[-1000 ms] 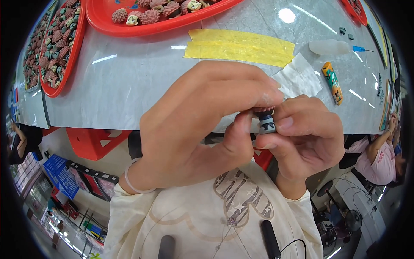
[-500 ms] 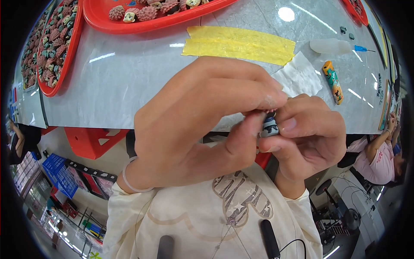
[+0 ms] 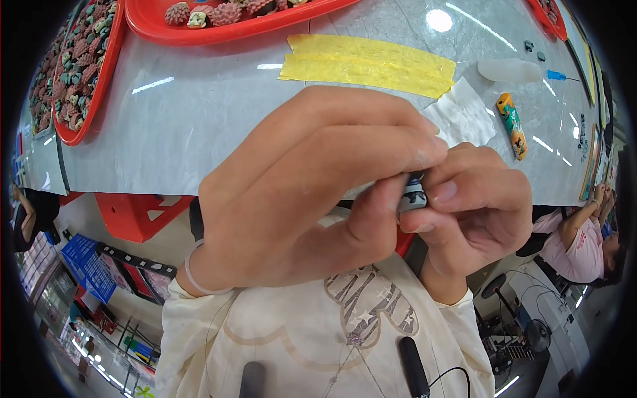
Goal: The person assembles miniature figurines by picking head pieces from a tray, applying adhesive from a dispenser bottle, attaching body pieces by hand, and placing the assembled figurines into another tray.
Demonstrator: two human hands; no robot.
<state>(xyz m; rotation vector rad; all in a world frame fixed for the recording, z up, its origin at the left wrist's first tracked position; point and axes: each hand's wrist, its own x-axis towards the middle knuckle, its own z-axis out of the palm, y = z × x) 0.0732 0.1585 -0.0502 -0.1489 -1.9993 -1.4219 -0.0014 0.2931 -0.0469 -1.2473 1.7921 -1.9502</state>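
Between my two hands, above the table's near edge, is a small figurine (image 3: 414, 196) with a pale grey and dark body. My left hand (image 3: 312, 179) is closed round its upper part, thumb and fingers pressed together, and hides most of that end. The thumb and forefinger of my right hand (image 3: 481, 209) pinch the body from the other side. Beyond the hands, a crumpled white tissue (image 3: 462, 116) lies beside an orange and teal lighter-shaped object (image 3: 511, 126). A translucent bottle (image 3: 507, 70) with a blue needle tip rests farther back.
Yellow tape (image 3: 368, 65) is stuck across the grey table (image 3: 166, 132). A red tray (image 3: 219, 36) of pink-haired figurine heads stands at the far side, another red tray (image 3: 99, 106) of small parts at left. A red stool (image 3: 136, 215) is below; another person (image 3: 574, 242) sits at right.
My left fingers have shifted slightly to the right over the figurine, covering the pinkish bit at its top that showed before. The right hand has hardly moved.
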